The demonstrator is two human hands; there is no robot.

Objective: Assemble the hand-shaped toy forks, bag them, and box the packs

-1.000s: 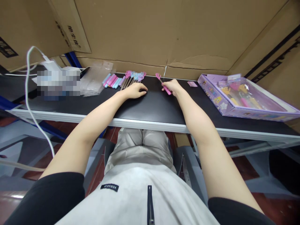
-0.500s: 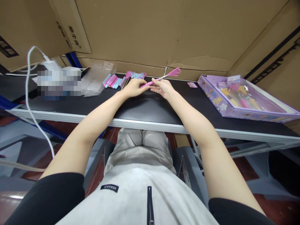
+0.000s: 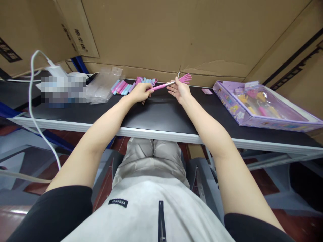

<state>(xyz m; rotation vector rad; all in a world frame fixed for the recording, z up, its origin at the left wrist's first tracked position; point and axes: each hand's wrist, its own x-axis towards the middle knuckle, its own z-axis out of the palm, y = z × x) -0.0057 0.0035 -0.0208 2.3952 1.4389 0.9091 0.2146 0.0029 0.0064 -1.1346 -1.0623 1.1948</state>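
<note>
A pink back scratcher with a claw-shaped head and a metal rod is held level between my two hands above the black table. My left hand is closed round the end of its pink handle. At the other end, my right hand pinches the rod just below the head, its lower fingers loosely extended. Beyond my left hand lie several pink and blue scratcher heads, their rods partly hidden by that hand. To the left of them is a row of pink, blue and purple handles.
Clear plastic bags lie left of the handles, beside a blurred-out item and a white cable. A purple display box with yellow and pink scratchers stands at right. A small pink card lies near it. Cardboard walls enclose the back.
My right hand has shifted along the back scratcher from the handle to the rod by the head. My left hand has drawn slightly left with the handle, and more of the rod shows.
</note>
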